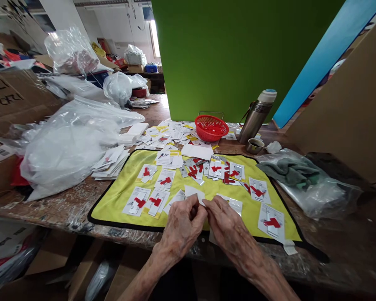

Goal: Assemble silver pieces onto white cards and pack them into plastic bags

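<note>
Green panel [225,54] rose at the far side of a long, paint-spattered wooden tabletop [59,207], with a blue board [327,58] and a brown cardboard sheet [341,108] to its right and a cluttered workroom stretching away to the left. A heap of clear plastic bags [65,154] lay along the left of the tabletop, and a bag holding a grey-green cloth [290,173] lay on the right. At the centre sat a yellow mat [119,200] with a black border, strewn with white printed cards [165,180] bearing red marks. More cards stood in a loose stack [110,162] at the mat's left and spread in a scattered layer [172,133] beyond it. Past them sat a red plastic basket [211,127], a steel vacuum flask [256,117] and a small cup [255,146]. Over the near edge of the mat, the left hand [181,225] and right hand [230,221] came together at the fingertips, pinching a small white card [192,192] between them. Its upper edge showed just above the fingers [191,202], and the other cards lay just beside the hands.
</note>
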Tool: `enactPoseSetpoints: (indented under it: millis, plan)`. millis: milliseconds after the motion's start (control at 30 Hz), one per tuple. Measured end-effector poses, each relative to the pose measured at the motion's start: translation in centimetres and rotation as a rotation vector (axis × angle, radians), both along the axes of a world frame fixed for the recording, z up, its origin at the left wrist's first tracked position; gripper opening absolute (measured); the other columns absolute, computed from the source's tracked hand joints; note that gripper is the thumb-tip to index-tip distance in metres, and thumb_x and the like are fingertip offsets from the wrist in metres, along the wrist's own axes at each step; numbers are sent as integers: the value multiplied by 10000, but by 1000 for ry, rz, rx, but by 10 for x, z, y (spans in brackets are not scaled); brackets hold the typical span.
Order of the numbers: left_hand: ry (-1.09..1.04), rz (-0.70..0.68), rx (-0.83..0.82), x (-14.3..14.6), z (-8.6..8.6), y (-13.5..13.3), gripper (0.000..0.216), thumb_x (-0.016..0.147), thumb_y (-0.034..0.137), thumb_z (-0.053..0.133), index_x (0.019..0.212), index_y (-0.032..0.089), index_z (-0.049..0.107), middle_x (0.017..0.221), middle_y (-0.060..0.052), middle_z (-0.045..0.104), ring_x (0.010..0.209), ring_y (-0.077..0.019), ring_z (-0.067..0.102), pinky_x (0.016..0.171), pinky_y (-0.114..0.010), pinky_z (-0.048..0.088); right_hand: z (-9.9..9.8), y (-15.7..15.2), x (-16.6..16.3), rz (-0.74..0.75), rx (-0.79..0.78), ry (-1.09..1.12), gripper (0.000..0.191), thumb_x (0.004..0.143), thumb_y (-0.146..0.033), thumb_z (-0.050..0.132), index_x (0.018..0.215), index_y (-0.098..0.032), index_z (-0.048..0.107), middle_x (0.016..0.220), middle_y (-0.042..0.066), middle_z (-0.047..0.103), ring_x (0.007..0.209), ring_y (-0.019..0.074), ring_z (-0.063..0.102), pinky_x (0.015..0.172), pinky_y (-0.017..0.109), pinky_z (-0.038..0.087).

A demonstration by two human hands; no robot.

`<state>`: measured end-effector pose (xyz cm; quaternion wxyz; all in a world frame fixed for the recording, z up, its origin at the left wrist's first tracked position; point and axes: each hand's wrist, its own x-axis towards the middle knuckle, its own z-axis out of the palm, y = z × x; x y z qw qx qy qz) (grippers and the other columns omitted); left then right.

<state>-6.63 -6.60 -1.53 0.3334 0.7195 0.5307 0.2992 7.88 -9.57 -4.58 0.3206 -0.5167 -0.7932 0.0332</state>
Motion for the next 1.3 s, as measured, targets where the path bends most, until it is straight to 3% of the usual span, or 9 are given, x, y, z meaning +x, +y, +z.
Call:
enactPoseSetpoints:
  millis: [167, 333, 500, 633, 733, 800, 867, 1000, 1300]
  plan:
    - [92, 16, 12, 3, 2, -3, 214, 788, 278, 373, 590, 215, 324, 502, 50, 359, 491, -111, 324, 529, -247, 251, -7, 1, -5, -39, 34, -90, 335, 849, -86, 379, 1108, -228, 537, 969, 89, 618, 920, 240, 606, 755, 376, 538]
    - [263, 62, 28, 6, 6, -8, 209, 764, 217, 431, 569, 212, 356, 469, 48, 347, 473, -119, 320, 542, -266, 217, 8, 1, -12, -181, 46, -95, 223, 845, -67, 349, 837, -197, 530, 810, 81, 571, 779, 229, 566, 706, 366, 505]
    - [245, 57, 33, 13, 9, -14, 220, 766, 197, 453, 552, 204, 404, 452, 57, 331, 457, -109, 300, 544, -267, 229, 22, 2, 1, 23, -205, 37, 238, 837, -113, 413, 1009, -205, 551, 943, 62, 620, 881, 193, 598, 760, 318, 498]
    - [151, -7, -16, 11, 11, -17, 221, 779, 196, 477, 558, 191, 491, 460, 52, 379, 461, -102, 342, 548, -262, 283, 33, 8, 18, 16, -379, 120, 216, 819, -142, 428, 916, -201, 612, 859, 33, 660, 822, 187, 608, 749, 325, 472]
    - [-67, 33, 8, -5, 12, -14, 170, 766, 346, 589, 828, 194, 634, 728, -7, 590, 656, -142, 520, 648, -270, 413, 44, 9, 27, 10, -557, 315, 173, 832, -271, 485, 790, -179, 626, 741, 16, 645, 706, 172, 580, 653, 292, 458]
    - [-212, 181, -4, -17, 13, -10, 518, 672, 438, 693, 1117, 196, 585, 1015, -70, 608, 870, -192, 564, 755, -313, 460, 51, 6, 30, 39, -727, 515, 262, 824, -401, 535, 752, -165, 623, 699, 14, 633, 657, 161, 565, 583, 264, 444]
    - [-384, 227, -203, -26, 13, -8, 720, 621, 463, 738, 1242, 181, 508, 1110, -105, 598, 941, -215, 578, 786, -338, 476, 56, 1, 30, 68, -862, 686, 338, 790, -486, 585, 784, -152, 633, 722, 24, 646, 672, 164, 579, 572, 255, 448]
    - [-772, -50, -665, -30, 16, -15, 509, 646, 444, 742, 1031, 128, 637, 897, -77, 686, 778, -172, 629, 734, -290, 488, 58, -9, 26, 114, -967, 849, 387, 750, -496, 656, 921, -149, 658, 827, 41, 678, 756, 175, 611, 648, 272, 491]
    - [-752, 3, -599, -34, 7, -31, 404, 705, 512, 693, 661, 129, 572, 528, 45, 506, 470, -46, 396, 436, -160, 293, 49, -17, 11, 124, -980, 950, 393, 717, -479, 695, 951, -163, 691, 815, 32, 691, 705, 166, 615, 646, 268, 502]
